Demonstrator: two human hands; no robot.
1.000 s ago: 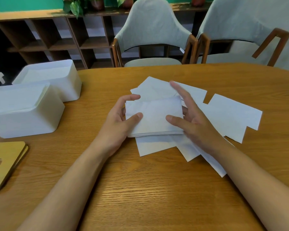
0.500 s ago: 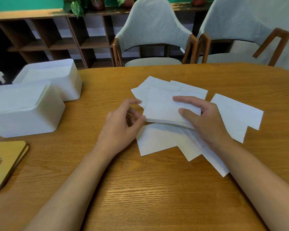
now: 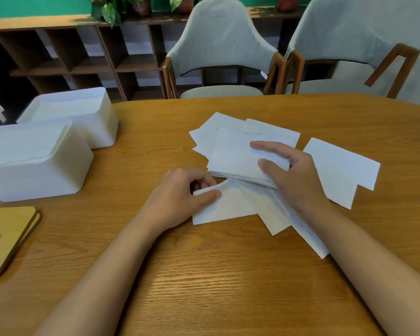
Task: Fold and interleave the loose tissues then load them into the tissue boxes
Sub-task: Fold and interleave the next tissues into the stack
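Note:
A stack of folded white tissues (image 3: 235, 157) lies over several loose tissues at the table's middle. My right hand (image 3: 291, 175) grips the stack's right end, thumb on top and fingers round its edge. My left hand (image 3: 182, 195) pinches the raised corner of a loose tissue (image 3: 228, 207) just below the stack. More loose tissues (image 3: 342, 170) spread to the right. Two white tissue boxes stand open-side up at the left: the near box (image 3: 34, 170) and the far box (image 3: 83, 117), both holding tissues.
Two wooden lids (image 3: 7, 238) lie stacked at the left table edge. Two grey chairs (image 3: 218, 44) stand behind the wooden table (image 3: 204, 287). A dark shelf unit (image 3: 66, 57) with plants lines the back wall.
My right hand carried the stack up and to the right and set it on the loose tissues. My left hand let go of the stack and took hold of a loose tissue's corner.

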